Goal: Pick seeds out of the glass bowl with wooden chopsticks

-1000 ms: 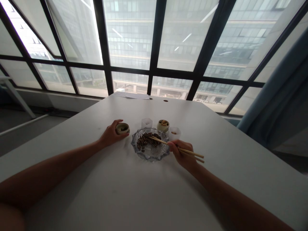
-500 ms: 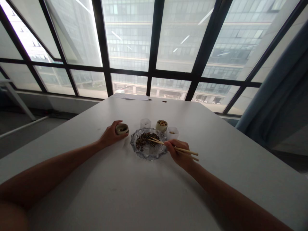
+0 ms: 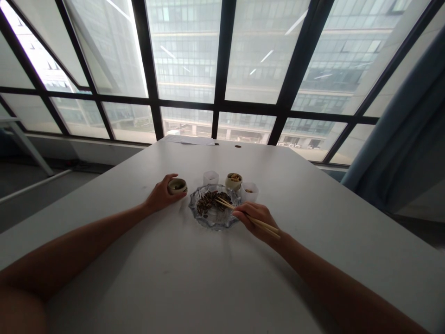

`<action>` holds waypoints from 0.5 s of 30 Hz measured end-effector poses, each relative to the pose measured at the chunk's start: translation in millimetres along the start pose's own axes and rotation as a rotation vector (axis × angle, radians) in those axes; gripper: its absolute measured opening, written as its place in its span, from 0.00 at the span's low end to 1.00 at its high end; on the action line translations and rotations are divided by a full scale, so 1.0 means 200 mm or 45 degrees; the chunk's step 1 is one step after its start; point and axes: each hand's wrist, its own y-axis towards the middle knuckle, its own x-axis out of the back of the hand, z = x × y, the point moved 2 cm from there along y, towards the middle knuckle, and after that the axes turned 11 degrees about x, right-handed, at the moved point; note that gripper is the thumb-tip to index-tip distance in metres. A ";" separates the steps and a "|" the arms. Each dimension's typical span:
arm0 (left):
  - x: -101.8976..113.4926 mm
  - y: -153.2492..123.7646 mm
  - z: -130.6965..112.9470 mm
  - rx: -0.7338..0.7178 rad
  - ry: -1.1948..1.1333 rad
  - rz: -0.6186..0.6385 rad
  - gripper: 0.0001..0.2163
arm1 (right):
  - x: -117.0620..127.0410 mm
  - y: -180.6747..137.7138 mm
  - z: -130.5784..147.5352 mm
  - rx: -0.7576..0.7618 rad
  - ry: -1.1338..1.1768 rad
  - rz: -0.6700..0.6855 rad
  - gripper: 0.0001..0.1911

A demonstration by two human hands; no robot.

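Note:
My left hand (image 3: pixel 166 194) curls around a small ceramic cup (image 3: pixel 177 186) standing on the white table; a little dark matter shows inside it. My right hand (image 3: pixel 255 220) grips a pair of wooden chopsticks (image 3: pixel 264 226). Their tips reach into a clear, scalloped glass bowl (image 3: pixel 215 226), touching the dark, striped seeds (image 3: pixel 207 202) that look like sunflower seeds. Whether a seed is pinched between the tips is too small to tell. The seeds lie mostly in the left and back parts of the bowl.
Behind the bowl stand a white cup (image 3: pixel 210 177), a ceramic cup with light brown pieces (image 3: pixel 234 181) and another white cup (image 3: pixel 250 191) with some pieces inside. Papers (image 3: pixel 189 140) lie at the table's far edge, before the windows. A blue curtain (image 3: pixel 392 125) hangs at right.
My right hand has shifted slightly left and down, and the chopsticks' back ends have swung inward and lower, over the wrist. The left hand keeps its hold on the cup.

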 end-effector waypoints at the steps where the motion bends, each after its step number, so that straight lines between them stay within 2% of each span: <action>1: 0.00 0.00 0.00 -0.001 -0.002 -0.002 0.37 | 0.00 0.00 0.00 -0.010 0.008 -0.005 0.16; 8: 0.00 0.00 0.01 0.003 -0.013 0.008 0.36 | 0.00 -0.01 0.00 -0.126 0.065 -0.067 0.17; 15: -0.01 0.00 0.00 0.006 -0.013 0.020 0.37 | -0.01 -0.05 -0.05 -0.425 0.166 -0.241 0.22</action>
